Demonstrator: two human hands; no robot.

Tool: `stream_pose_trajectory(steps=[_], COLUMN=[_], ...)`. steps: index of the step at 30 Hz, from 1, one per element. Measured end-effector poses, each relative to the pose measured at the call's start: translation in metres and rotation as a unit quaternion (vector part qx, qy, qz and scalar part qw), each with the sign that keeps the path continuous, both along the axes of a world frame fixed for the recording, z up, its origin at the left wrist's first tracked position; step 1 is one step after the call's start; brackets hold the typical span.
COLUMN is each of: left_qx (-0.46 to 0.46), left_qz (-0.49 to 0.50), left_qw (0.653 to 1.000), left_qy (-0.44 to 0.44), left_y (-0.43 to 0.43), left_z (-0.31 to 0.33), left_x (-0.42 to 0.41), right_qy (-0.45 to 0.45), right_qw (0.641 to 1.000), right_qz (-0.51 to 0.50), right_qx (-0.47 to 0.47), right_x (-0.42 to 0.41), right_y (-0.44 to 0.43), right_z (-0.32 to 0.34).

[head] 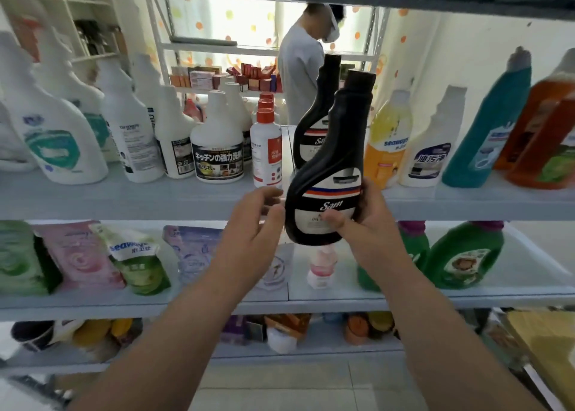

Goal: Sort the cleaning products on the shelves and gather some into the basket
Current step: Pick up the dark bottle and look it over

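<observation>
Your right hand (361,221) grips the lower body of a black bottle (329,174), thumb across its label and fingers wrapped round the far side, holding it upright and slightly tilted in front of the middle shelf (155,199), clear of the shelf surface. Your left hand (255,221) is beside the bottle's left edge, fingers loosely curled and spread, holding nothing; whether the fingertips touch the bottle you cannot tell. A second black bottle (314,124) of the same shape stands on the shelf just behind the one you hold. To its left stand a small white bottle with a red cap (266,149) and a white jug with a dark label (217,149), then a row of white spray bottles (130,130). To the right of the held bottle are a yellow bottle (387,140), a white bottle (431,149), a teal bottle (494,130) and orange bottles (547,137). The lower shelf (342,298) carries refill pouches (93,258) on the left and green bottles (463,255) on the right. A person in a grey shirt (300,65) stands beyond the shelves
</observation>
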State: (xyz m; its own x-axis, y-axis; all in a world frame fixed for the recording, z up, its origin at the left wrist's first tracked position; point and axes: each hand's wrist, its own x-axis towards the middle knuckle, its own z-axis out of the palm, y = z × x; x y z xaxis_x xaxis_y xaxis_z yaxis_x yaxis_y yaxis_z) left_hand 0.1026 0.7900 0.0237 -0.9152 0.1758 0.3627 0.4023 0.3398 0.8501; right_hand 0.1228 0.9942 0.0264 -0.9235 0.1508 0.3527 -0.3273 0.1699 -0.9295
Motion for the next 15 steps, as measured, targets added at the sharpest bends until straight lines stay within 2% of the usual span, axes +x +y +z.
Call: stream_pose_trajectory(steps=[2, 4, 6, 10, 15], left_qx=[-0.157, -0.299, -0.38, -0.477, -0.491], left_qz=[0.063, 0.109, 0.127, 0.129, 0.147], left_qw=[0.982, 0.935, 0.898, 0.849, 0.829], left_qy=[0.087, 0.157, 0.18, 0.187, 0.224], left_y=[-0.003, -0.004, -0.004, -0.006, -0.004], left_z=[-0.006, -0.016, -0.026, -0.041, -0.054], left_x=[-0.023, -0.039, -0.05, -0.059, -0.067], right_qy=[0.014, 0.021, 0.017, 0.0, -0.005], right_qw=[1.0, 0.999, 0.999, 0.998, 0.996], right_qz=[-0.019, -0.021, -0.029, -0.06, -0.074], right_qx=[0.013, 0.015, 0.014, 0.029, 0.045], right_x=[-0.024, -0.047, -0.068, -0.099, -0.119], right_y=[0.012, 0.021, 0.026, 0.035, 0.037], right_z=[0.009, 0.014, 0.016, 0.014, 0.004])
